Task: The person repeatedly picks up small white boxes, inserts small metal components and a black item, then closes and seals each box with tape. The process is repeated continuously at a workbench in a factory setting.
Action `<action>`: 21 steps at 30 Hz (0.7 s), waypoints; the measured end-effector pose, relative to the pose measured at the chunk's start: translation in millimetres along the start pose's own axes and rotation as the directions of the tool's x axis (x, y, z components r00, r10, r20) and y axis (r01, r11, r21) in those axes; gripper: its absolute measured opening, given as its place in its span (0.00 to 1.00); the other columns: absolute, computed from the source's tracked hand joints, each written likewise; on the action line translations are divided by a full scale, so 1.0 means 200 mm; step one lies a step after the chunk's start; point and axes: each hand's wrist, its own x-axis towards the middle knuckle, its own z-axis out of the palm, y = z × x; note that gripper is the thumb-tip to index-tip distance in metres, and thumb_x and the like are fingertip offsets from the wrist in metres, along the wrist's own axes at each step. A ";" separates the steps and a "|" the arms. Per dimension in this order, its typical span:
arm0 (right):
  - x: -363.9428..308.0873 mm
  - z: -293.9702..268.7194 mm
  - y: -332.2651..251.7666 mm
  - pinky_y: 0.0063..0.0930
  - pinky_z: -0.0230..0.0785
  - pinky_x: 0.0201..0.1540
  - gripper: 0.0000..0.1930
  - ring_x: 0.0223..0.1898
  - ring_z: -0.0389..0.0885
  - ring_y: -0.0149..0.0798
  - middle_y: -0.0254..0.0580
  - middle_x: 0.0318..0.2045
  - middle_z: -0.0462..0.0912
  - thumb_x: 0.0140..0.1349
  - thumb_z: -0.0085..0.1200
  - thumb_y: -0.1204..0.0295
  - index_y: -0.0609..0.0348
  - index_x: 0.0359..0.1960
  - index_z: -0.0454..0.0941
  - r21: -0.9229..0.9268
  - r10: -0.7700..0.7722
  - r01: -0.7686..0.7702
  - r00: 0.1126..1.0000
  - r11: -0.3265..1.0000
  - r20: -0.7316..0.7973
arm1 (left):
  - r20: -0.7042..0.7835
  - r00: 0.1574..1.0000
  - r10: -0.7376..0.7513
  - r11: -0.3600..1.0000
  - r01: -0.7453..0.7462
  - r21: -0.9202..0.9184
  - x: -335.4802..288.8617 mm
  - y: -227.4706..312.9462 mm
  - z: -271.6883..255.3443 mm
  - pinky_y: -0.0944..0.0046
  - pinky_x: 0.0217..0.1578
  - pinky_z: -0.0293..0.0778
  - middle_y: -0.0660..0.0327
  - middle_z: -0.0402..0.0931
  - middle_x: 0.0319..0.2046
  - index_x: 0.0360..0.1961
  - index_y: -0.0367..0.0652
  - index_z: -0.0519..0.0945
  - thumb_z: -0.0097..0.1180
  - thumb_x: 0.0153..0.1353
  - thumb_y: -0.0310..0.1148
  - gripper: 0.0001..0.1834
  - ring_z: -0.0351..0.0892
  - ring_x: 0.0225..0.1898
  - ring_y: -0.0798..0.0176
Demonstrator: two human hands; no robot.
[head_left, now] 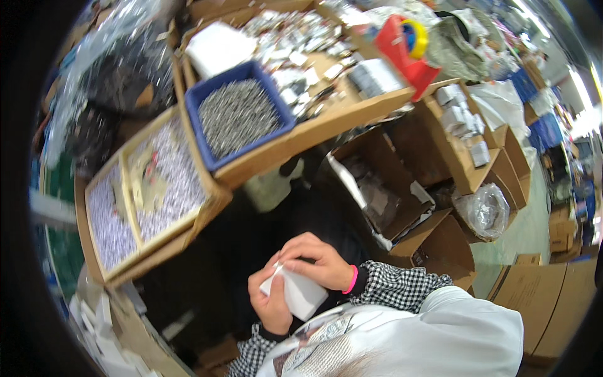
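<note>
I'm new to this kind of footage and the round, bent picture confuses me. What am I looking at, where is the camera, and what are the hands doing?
There is one picture, taken by a wide fisheye camera worn on a person's head and looking down, so straight edges curve near the rim. No machine is here: a person works with two bare hands.

The left hand and the right hand, with a pink band at the wrist, together hold a small white folded box in a closed grip, close to the body.

Ahead stands a wooden worktable. On it sit a blue plastic bin full of small grey metal parts, a red tape dispenser and scattered small packets. To the left is a flat cardboard tray of tiny pale pieces. Open brown cardboard boxes stand below.
</note>
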 end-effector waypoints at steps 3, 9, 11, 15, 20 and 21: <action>0.11 -0.19 -0.07 0.31 0.67 0.48 0.06 0.43 0.75 0.41 0.36 0.39 0.81 0.57 0.57 0.73 0.56 0.36 0.82 -0.319 -0.278 0.267 0.960 0.909 0.009 | -0.025 0.999 -0.038 0.986 0.033 -0.166 0.01 0.00 0.01 0.56 0.50 0.73 0.42 0.72 0.50 0.47 0.40 0.65 0.45 0.64 0.20 0.11 0.77 0.47 0.52; 0.49 -1.06 -0.28 0.18 0.66 0.40 0.08 0.36 0.74 0.25 0.31 0.32 0.78 0.63 0.51 0.73 0.66 0.38 0.79 -0.507 -0.475 0.104 0.549 0.856 -0.688 | 0.084 0.989 -0.126 0.991 0.130 -0.040 -0.01 -0.02 -0.01 0.53 0.46 0.75 0.43 0.74 0.47 0.47 0.42 0.64 0.45 0.63 0.22 0.11 0.79 0.45 0.47; 0.57 -1.29 -0.31 0.16 0.63 0.37 0.12 0.34 0.72 0.23 0.30 0.33 0.78 0.63 0.52 0.66 0.63 0.38 0.80 -0.402 -0.382 0.047 0.430 0.914 -0.818 | 0.091 0.986 -0.138 0.989 0.141 -0.031 -0.01 -0.03 -0.01 0.53 0.46 0.75 0.43 0.74 0.48 0.47 0.43 0.63 0.46 0.63 0.23 0.12 0.79 0.45 0.47; 0.65 -1.52 -0.33 0.19 0.62 0.36 0.15 0.32 0.71 0.23 0.31 0.33 0.79 0.61 0.54 0.61 0.61 0.39 0.81 -0.322 -0.159 -0.177 0.596 0.930 -0.787 | 0.059 0.993 -0.098 0.994 0.100 -0.033 -0.01 -0.04 -0.01 0.57 0.47 0.74 0.47 0.75 0.47 0.47 0.42 0.65 0.48 0.63 0.24 0.12 0.78 0.45 0.55; 0.64 -1.53 -0.36 0.18 0.61 0.40 0.13 0.35 0.73 0.23 0.31 0.34 0.81 0.60 0.55 0.65 0.60 0.40 0.81 -0.119 -0.027 -0.086 0.693 0.989 -0.720 | 0.019 0.986 -0.166 0.986 0.166 0.028 -0.03 -0.03 -0.01 0.61 0.46 0.72 0.54 0.73 0.43 0.47 0.43 0.66 0.53 0.61 0.27 0.14 0.74 0.41 0.62; 0.65 -1.53 -0.37 0.17 0.58 0.40 0.12 0.36 0.72 0.21 0.29 0.34 0.82 0.60 0.54 0.65 0.58 0.39 0.81 -0.100 -0.074 0.009 0.741 0.995 -0.667 | 0.025 0.985 -0.170 0.983 0.167 0.082 -0.04 -0.02 -0.01 0.62 0.45 0.72 0.56 0.72 0.42 0.47 0.43 0.66 0.54 0.61 0.27 0.15 0.73 0.41 0.64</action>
